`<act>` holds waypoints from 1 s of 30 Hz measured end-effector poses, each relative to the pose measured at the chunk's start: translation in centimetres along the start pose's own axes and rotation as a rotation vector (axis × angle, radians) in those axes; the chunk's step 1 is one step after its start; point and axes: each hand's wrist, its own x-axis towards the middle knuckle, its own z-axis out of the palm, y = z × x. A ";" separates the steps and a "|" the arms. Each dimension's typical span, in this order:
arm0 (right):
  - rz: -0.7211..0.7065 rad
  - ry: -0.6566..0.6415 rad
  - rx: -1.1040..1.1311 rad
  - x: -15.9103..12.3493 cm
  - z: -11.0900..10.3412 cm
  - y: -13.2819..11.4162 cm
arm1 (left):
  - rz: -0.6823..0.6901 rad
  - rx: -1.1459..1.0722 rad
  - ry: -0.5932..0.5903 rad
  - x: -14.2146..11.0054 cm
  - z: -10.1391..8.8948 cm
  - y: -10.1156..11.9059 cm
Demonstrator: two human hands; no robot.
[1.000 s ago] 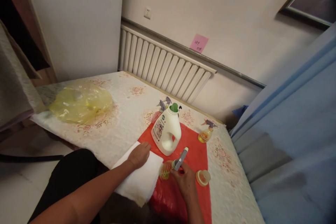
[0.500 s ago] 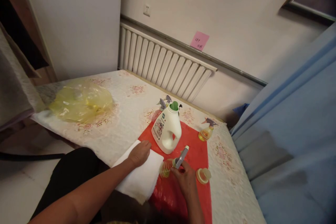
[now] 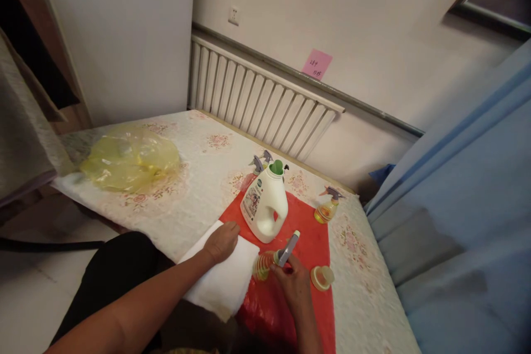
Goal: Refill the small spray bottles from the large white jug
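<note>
My right hand (image 3: 295, 282) is closed at the neck of a small clear spray bottle (image 3: 264, 265) with yellowish liquid and a grey trigger head (image 3: 289, 248). The bottle stands on a red cloth (image 3: 317, 249). To its left, my left hand (image 3: 223, 241) presses on a folded white cloth (image 3: 230, 282), its fingers curled in at the far edge. Just beyond both hands stands a large cream jug (image 3: 269, 204) with a printed label and green inside its mouth. A pale yellow cap (image 3: 322, 277) lies right of my right hand.
Another spray bottle (image 3: 326, 211) stands at the red cloth's far right corner. More grey trigger heads (image 3: 258, 164) show behind the jug. A crumpled yellow plastic bag (image 3: 130, 160) lies on the flowered cover (image 3: 199, 177). A radiator (image 3: 249, 94) and a blue curtain (image 3: 464, 221) border the surface.
</note>
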 end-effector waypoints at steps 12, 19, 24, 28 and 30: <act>0.001 0.002 0.008 -0.2 0.1 0.1 | -0.003 -0.051 0.000 0.0 -0.1 0.0; 0.015 0.004 0.010 -0.3 0.0 -0.4 | 0.000 -0.033 -0.006 0.0 0.1 -0.1; 0.033 -0.022 0.026 -0.3 -0.1 -0.7 | 0.007 -0.023 -0.011 0.0 0.2 -0.2; 0.029 -0.024 0.017 -0.3 -0.1 -0.5 | 0.011 -0.027 -0.016 0.0 0.3 -0.3; 0.027 -0.019 0.000 -0.3 -0.1 -0.4 | 0.013 -0.033 -0.017 0.1 0.4 -0.4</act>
